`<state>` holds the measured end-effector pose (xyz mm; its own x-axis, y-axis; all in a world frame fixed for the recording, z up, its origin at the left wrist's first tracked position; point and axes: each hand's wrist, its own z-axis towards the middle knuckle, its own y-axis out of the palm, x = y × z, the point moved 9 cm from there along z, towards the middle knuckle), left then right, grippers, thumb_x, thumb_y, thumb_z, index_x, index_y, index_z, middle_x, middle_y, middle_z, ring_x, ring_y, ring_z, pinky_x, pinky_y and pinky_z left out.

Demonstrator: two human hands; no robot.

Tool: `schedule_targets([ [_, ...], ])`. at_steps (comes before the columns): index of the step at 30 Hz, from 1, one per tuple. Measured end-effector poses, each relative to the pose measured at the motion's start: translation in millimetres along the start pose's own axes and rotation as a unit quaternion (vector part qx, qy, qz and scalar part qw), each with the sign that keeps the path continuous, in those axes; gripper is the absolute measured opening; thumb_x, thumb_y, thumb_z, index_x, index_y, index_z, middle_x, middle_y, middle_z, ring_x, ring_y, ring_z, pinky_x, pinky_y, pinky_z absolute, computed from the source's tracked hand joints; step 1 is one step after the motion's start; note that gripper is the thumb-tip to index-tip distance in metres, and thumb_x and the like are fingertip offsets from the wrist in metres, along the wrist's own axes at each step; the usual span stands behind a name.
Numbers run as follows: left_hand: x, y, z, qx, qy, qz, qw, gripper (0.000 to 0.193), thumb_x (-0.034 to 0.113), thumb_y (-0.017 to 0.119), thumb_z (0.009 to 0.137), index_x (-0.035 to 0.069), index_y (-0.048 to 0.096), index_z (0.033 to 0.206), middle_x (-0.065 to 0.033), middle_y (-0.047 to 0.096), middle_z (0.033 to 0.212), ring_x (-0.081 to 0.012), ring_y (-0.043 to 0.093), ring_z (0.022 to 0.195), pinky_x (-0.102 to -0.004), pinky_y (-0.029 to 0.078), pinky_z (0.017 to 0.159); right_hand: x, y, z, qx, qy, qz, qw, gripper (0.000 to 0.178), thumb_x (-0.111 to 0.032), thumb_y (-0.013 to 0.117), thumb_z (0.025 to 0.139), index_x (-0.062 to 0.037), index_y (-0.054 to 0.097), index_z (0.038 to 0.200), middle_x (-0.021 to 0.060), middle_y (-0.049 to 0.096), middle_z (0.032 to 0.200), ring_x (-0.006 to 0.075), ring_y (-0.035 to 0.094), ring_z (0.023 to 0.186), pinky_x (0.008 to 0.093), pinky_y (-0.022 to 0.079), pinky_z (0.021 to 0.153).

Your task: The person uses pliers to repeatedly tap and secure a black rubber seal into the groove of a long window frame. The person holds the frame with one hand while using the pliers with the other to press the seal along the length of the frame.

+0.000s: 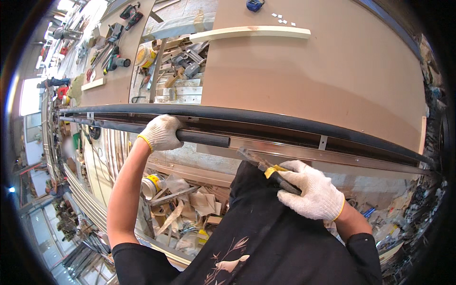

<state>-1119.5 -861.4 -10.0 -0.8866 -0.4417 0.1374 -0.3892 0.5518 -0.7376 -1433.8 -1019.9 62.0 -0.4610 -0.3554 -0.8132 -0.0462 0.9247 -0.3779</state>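
My left hand (161,133), in a white knit glove, is wrapped round a black ribbed sleeve (205,138) on the near long rail. The sleeve's cut end stops just right of that hand, and bare brownish metal rail (280,148) runs on to the right. In my right hand (314,192), also gloved, is a pair of pliers (256,160) with yellow and black handles. Their worn metal jaws point up and left, close below the bare rail. A second rail (280,118), covered in black ribbed sleeve, lies parallel just beyond.
Beyond the rails is a brown board (323,71) with a wooden strip (251,32) and a blue tape measure (254,5). Cordless tools (132,15) lie on the far-left board. A white-and-yellow bucket (151,186) and wood scraps (202,203) sit below. A small bracket (323,142) joins the rails.
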Motion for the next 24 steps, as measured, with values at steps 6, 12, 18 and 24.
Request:
schedule_targets([
  [6,13,-6,3,0.041,0.023,-0.023,0.999,0.033,0.023,0.071,0.070,0.013,0.083,0.098,-0.0184,0.077,0.093,-0.0362,0.075,0.093,-0.0444,0.061,0.087,-16,-14,26,-0.084,0.087,-0.064,0.991,0.052,-0.042,0.068,0.094,0.0001,0.071,0.125,0.0255,0.065,0.111,0.0410,0.067,0.105,0.0470,0.054,0.091],
  [12,15,-7,1,0.123,0.047,-0.058,0.990,0.025,0.020,0.072,0.069,0.011,0.082,0.090,-0.0193,0.076,0.086,-0.0371,0.075,0.088,-0.0451,0.061,0.083,-22,-15,46,-0.126,0.088,-0.022,0.988,0.047,-0.040,0.072,0.095,0.0040,0.071,0.113,0.0197,0.069,0.109,0.0327,0.069,0.102,0.0423,0.053,0.089],
  [18,15,-1,3,0.152,0.069,-0.081,0.983,0.029,0.033,0.080,0.068,0.014,0.082,0.089,-0.0157,0.075,0.083,-0.0365,0.075,0.085,-0.0457,0.061,0.081,-11,-12,57,-0.203,0.173,-0.044,0.963,0.040,-0.037,0.072,0.096,0.0023,0.069,0.103,0.0169,0.066,0.094,0.0291,0.066,0.089,0.0430,0.052,0.081],
  [24,25,-10,-13,0.132,0.124,-0.129,0.975,0.067,0.072,0.082,0.067,0.008,0.076,0.085,-0.0164,0.072,0.078,-0.0366,0.074,0.079,-0.0478,0.060,0.072,-9,-12,62,-0.235,0.195,-0.073,0.949,0.041,-0.041,0.070,0.100,-0.0006,0.064,0.098,0.0082,0.059,0.075,0.0155,0.057,0.075,0.0369,0.050,0.069],
])
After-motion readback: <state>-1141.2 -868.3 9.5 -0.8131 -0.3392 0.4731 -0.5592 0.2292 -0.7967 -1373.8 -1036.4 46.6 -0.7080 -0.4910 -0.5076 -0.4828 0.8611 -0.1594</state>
